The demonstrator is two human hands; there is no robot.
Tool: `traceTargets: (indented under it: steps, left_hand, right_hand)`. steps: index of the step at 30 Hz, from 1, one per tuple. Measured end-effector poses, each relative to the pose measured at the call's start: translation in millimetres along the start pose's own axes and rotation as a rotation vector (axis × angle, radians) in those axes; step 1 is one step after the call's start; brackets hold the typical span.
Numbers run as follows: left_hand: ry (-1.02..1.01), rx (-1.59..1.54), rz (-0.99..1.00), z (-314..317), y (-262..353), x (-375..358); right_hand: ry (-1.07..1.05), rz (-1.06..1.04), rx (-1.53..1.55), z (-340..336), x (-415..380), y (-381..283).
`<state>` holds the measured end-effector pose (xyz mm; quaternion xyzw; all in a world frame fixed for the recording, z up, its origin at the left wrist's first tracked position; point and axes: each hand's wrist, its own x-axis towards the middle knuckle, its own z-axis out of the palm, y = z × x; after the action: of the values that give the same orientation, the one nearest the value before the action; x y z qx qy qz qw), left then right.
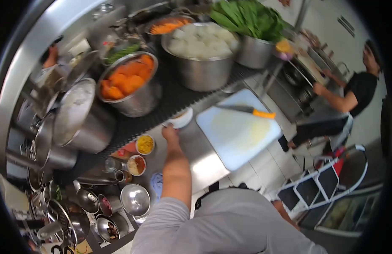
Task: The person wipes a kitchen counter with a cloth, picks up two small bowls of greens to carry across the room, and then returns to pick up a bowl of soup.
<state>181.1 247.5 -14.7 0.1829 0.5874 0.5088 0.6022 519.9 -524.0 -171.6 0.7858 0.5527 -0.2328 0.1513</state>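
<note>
My left hand [169,132] reaches out over the steel counter and grips the near rim of a small white bowl [181,120]. The bowl stands close to the dark ribbed shelf, and its contents are hard to make out. To its right a white cutting board [238,131] carries a knife with a yellow handle [263,114]. Part of my right arm and hand [282,209] shows low beside the stepladder; its fingers cannot be made out.
Steel pots of orange vegetable pieces [126,82], pale chunks [202,42] and green leaves [249,19] line the shelf. Small tubs, including yellow bits [144,144], and a steel bowl [135,200] sit left. A co-worker [352,97] stands behind a stepladder [318,186].
</note>
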Motion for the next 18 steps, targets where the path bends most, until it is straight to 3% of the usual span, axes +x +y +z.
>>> traceTargets:
  steps: [2, 3, 6, 9, 10, 11, 12, 13, 14, 15, 16, 18]
  left_hand:
    - [-0.027, -0.123, 0.026, -2.0, -4.2, 2.7]
    - [-0.039, -0.104, 0.011, -6.3, -7.3, 6.8]
    - [-0.072, -0.145, -0.021, -8.8, -7.4, 20.7]
    - [-0.192, -0.165, -0.082, -17.4, -7.6, 25.0]
    - [-0.195, -0.149, -0.062, -21.8, -5.0, 21.2]
    - [-0.296, -0.148, -0.028, -35.1, -16.4, 42.0]
    - [-0.475, -0.074, 0.056, -51.5, -24.8, 57.7]
    - [-0.451, -0.118, 0.015, -48.2, -15.8, 42.9]
    - [-0.547, -0.118, 0.011, -55.7, -26.8, 66.0]
    - [-0.475, -0.131, -0.052, -47.7, -21.6, 62.4]
    - [-0.634, -0.061, 0.125, -58.7, -34.7, 81.0]
    - [-0.344, -0.132, -0.082, -41.3, -13.0, 57.0]
  right_hand:
    - [0.035, -0.012, 0.129, -56.7, -4.9, -26.4]
    - [-0.052, 0.104, 0.296, -85.6, -8.7, -41.8]
    - [-0.033, 0.116, 0.434, -92.9, -5.1, -48.0]
    - [-0.178, 0.473, 0.701, -120.5, 6.4, -63.5]
    - [-0.103, 0.281, 0.529, -103.0, 10.1, -55.3]
    - [-0.09, 0.397, 0.665, -100.5, 15.0, -58.7]
    - [0.039, 0.187, 0.423, -79.4, 20.4, -50.9]
    - [-0.04, 0.343, 0.679, -87.2, 21.4, -55.9]
    - [0.121, 0.027, 0.301, -67.1, 26.2, -46.5]
    - [-0.027, 0.387, 0.63, -90.6, 25.9, -61.7]
    - [-0.059, 0.341, 0.521, -147.9, 9.1, -84.7]
    - [-0.04, 0.274, 0.419, -132.5, 16.2, -77.8]
